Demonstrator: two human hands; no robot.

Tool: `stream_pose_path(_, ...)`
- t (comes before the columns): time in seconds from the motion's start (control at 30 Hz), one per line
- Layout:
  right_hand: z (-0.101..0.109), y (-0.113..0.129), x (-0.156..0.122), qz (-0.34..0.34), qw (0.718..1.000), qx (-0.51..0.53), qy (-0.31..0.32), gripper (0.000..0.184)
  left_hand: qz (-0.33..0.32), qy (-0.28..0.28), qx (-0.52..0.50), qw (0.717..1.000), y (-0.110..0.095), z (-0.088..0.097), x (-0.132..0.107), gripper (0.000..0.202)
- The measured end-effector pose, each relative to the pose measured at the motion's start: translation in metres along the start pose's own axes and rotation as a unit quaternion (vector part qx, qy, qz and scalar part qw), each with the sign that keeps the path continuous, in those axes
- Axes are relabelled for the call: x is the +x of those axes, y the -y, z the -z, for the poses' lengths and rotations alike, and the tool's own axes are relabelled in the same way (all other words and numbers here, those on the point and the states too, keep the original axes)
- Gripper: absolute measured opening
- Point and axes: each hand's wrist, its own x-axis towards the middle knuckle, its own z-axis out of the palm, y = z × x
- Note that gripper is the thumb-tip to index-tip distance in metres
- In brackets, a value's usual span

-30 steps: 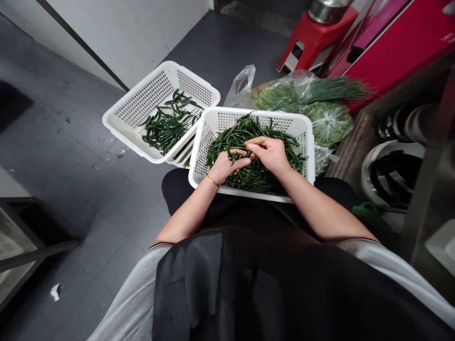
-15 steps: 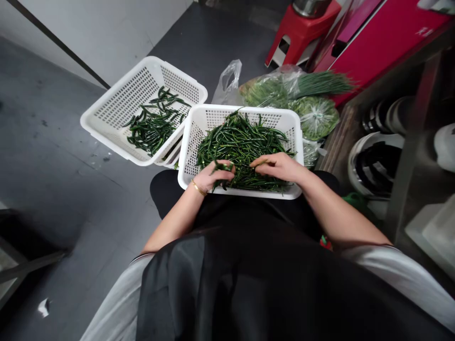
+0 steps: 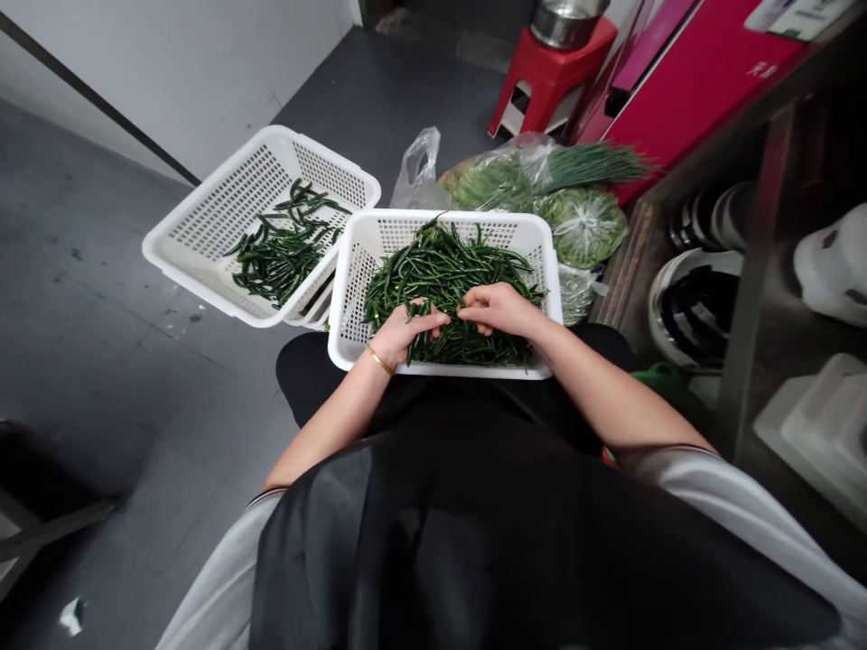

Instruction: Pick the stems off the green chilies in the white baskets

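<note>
A white slotted basket [image 3: 352, 298] rests on my lap, heaped with long green chilli peppers [image 3: 447, 271]. My left hand [image 3: 403, 334], a gold bracelet at its wrist, is closed round a small bunch of peppers at the heap's near edge. My right hand [image 3: 498, 309] lies on the pile just to the right, its fingers pinched on a pepper. The fingertips of both hands nearly meet. A second white basket [image 3: 203, 226] stands on the floor to the left, with a smaller lot of green peppers [image 3: 277, 253] in it.
Clear bags of green vegetables [image 3: 555, 190] lie on the floor behind the lap basket. A red stool [image 3: 542, 81] with a steel pot stands beyond, beside a red cabinet [image 3: 704, 81]. Shelves with stacked bowls [image 3: 691, 307] are at right. Grey floor lies at left.
Both hands have come closer together on the heap after drawing apart near the basket's front edge. The view has shifted, so the baskets sit further left in the picture.
</note>
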Motion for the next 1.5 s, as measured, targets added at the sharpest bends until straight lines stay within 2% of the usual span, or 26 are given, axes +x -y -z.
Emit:
stream_pose_path(0.07,-0.013,0.014,0.006,0.018,0.999,0.025,-0.02,0.017,-0.003,-0.023,0.014,1.0,0.003,-0.006,0.007,0.03)
stream_pose_path(0.17,-0.029,0.025,0.001,0.061,0.996,0.017,-0.067,0.04,0.013,-0.036,-0.008,0.999,0.008,-0.01,0.012,0.032)
stream_pose_path(0.27,-0.033,0.018,-0.014,0.061,0.992,0.03,-0.109,0.054,-0.001,-0.048,-0.029,0.998,0.012,-0.014,0.011,0.029)
stream_pose_path(0.33,-0.033,0.008,-0.024,0.02,0.99,0.07,-0.123,0.051,-0.014,-0.084,-0.054,0.995,0.012,-0.017,0.011,0.027)
stream_pose_path(0.43,-0.038,-0.002,-0.036,-0.045,0.986,0.155,-0.037,0.03,-0.006,-0.121,-0.105,0.987,0.01,-0.02,0.011,0.028)
stream_pose_path(0.5,-0.047,-0.004,-0.043,-0.049,0.981,0.187,0.02,0.032,0.006,-0.12,-0.129,0.984,0.01,-0.02,0.011,0.028)
stream_pose_path(0.67,-0.077,-0.002,-0.055,-0.023,0.981,0.19,-0.011,0.034,0.079,-0.131,-0.145,0.978,0.019,-0.017,-0.001,0.022)
stream_pose_path(0.77,-0.085,0.0,-0.062,0.067,0.992,0.105,-0.007,0.035,0.14,-0.137,-0.166,0.967,0.026,-0.018,-0.013,0.021)
stream_pose_path(0.83,-0.081,0.005,-0.066,0.162,0.986,-0.026,0.013,0.033,0.155,-0.124,-0.164,0.966,0.026,-0.018,-0.019,0.022)
stream_pose_path(0.9,-0.068,0.011,-0.068,0.231,0.956,-0.157,0.088,0.031,0.124,-0.102,-0.136,0.978,0.021,-0.016,-0.022,0.023)
stream_pose_path(0.93,-0.06,0.013,-0.068,0.239,0.94,-0.21,0.126,0.031,0.093,-0.091,-0.124,0.984,0.017,-0.013,-0.023,0.023)
stream_pose_path(0.97,-0.051,0.014,-0.067,0.227,0.928,-0.257,0.144,0.032,0.058,-0.083,-0.116,0.988,0.011,-0.011,-0.022,0.023)
stream_pose_path(1.0,-0.042,0.014,-0.063,0.197,0.924,-0.299,0.135,0.034,0.027,-0.077,-0.115,0.99,0.006,-0.007,-0.022,0.023)
stream_pose_path(1.1,-0.027,0.004,-0.045,0.081,0.916,-0.392,0.038,0.039,-0.024,-0.063,-0.141,0.988,-0.008,0.001,-0.021,0.022)
stream_pose_path(1.13,-0.026,0.0,-0.036,0.063,0.909,-0.411,0.025,0.038,-0.028,-0.057,-0.147,0.987,-0.01,0.004,-0.021,0.022)
stream_pose_path(1.23,-0.029,-0.012,-0.013,0.08,0.892,-0.441,0.063,0.03,-0.017,-0.031,-0.146,0.989,-0.009,0.007,-0.02,0.023)
stream_pose_path(1.3,-0.026,-0.014,-0.005,0.093,0.89,-0.442,0.068,0.03,0.002,-0.032,-0.134,0.99,-0.005,0.01,-0.018,0.022)
stream_pose_path(1.43,-0.003,-0.007,-0.013,0.024,0.906,-0.42,-0.033,0.036,0.045,-0.059,-0.123,0.99,-0.003,0.015,-0.014,0.024)
stream_pose_path(1.5,-0.001,-0.004,-0.022,-0.005,0.908,-0.416,-0.045,0.038,0.042,-0.047,-0.122,0.991,-0.004,0.016,-0.013,0.024)
